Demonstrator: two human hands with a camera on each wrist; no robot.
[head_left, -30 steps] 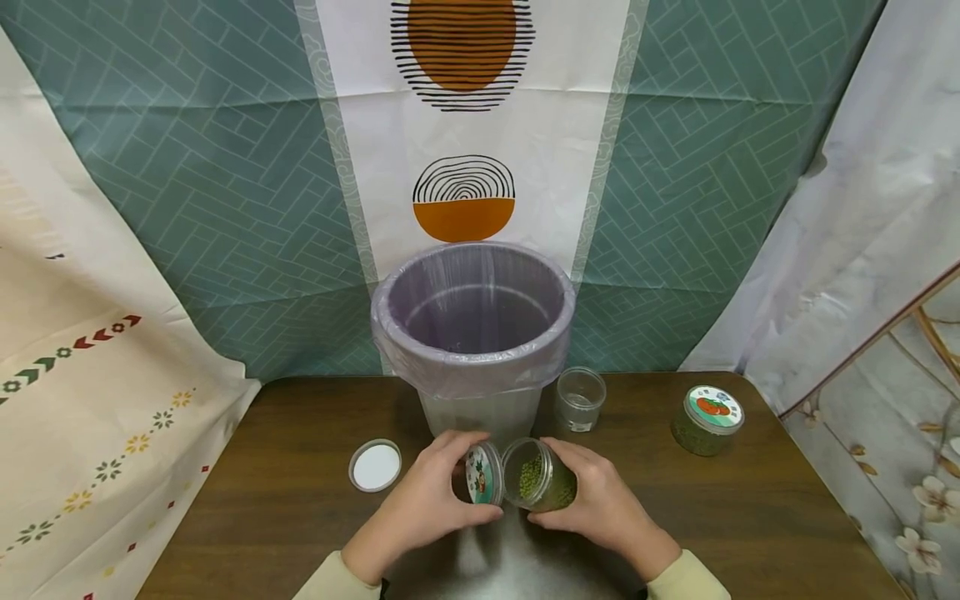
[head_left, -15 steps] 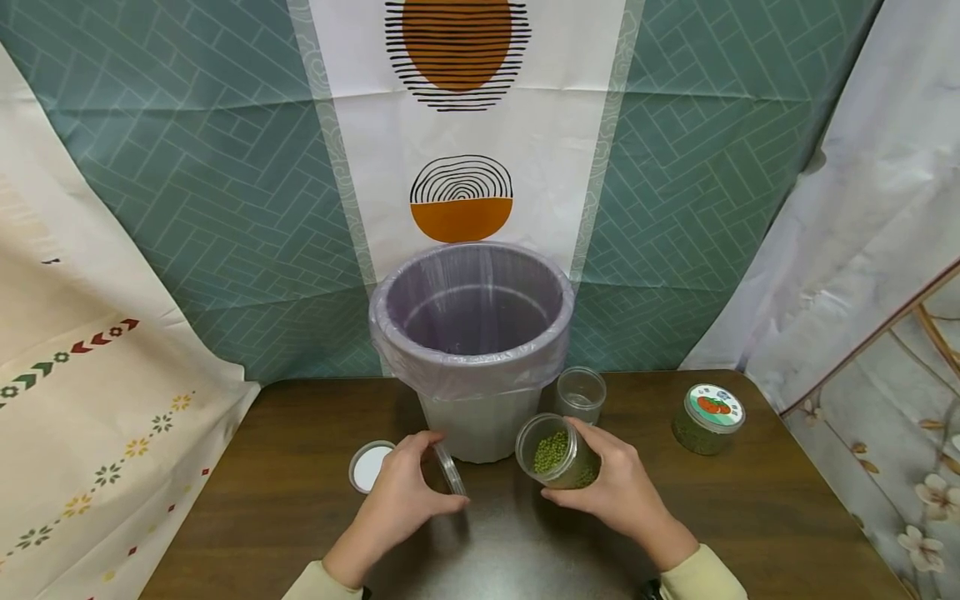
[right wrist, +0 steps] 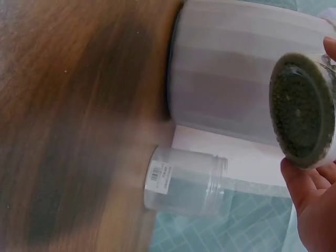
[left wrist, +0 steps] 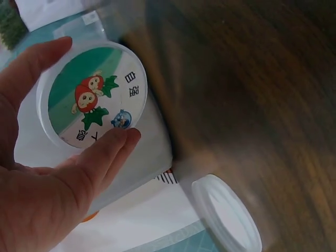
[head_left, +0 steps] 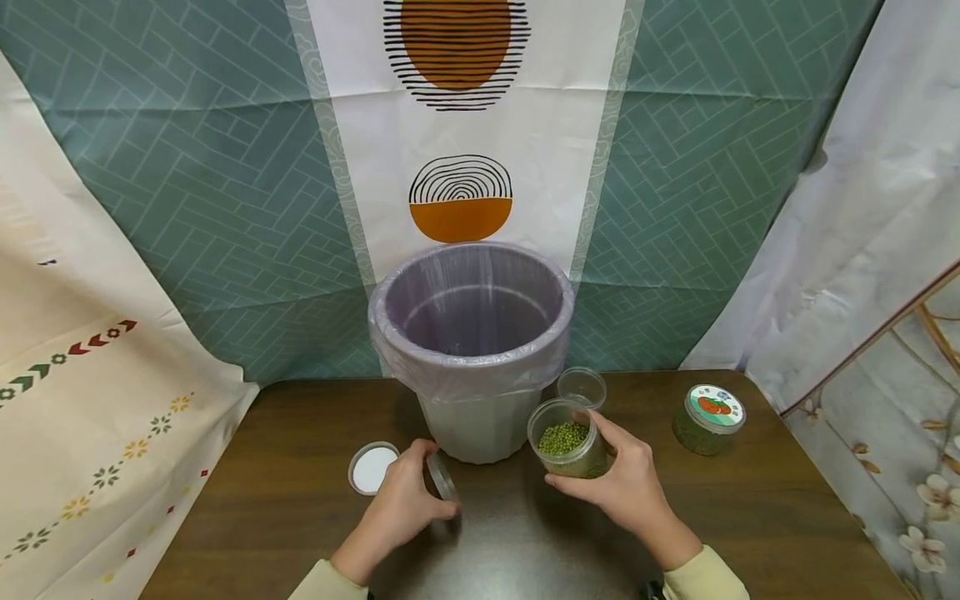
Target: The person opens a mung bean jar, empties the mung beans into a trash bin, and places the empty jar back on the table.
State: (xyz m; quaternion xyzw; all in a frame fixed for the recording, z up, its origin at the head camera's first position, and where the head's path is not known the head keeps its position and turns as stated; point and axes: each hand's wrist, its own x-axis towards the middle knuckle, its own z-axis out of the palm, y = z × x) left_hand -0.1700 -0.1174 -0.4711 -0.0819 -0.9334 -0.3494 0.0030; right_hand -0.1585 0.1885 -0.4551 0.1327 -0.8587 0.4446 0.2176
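Observation:
My left hand (head_left: 397,504) pinches a round jar lid (head_left: 441,477) by its rim, on edge above the table. In the left wrist view, the lid's face (left wrist: 94,94) carries a green and white label with red cartoon figures. My right hand (head_left: 626,479) grips a clear jar (head_left: 592,458) with its mouth uncovered and tilted leftward. Green beans (head_left: 562,437), which look like mung beans, lie inside it. The right wrist view shows the jar's underside (right wrist: 302,110), held off the table. Just behind it stands a second clear jar (right wrist: 189,181), upright, lidless and without beans.
A large bin (head_left: 472,417) lined with a purple-tinted bag stands at the back middle of the table. Another lid (head_left: 372,468), white inside, lies left of my left hand. At the right, a lidded jar (head_left: 708,421) with green contents stands upright. Cloth hangs behind.
The lid and jar were close together a second ago and are now apart. My left hand moved left with the lid; my right hand moved right and away with the jar, tilting it more upright.

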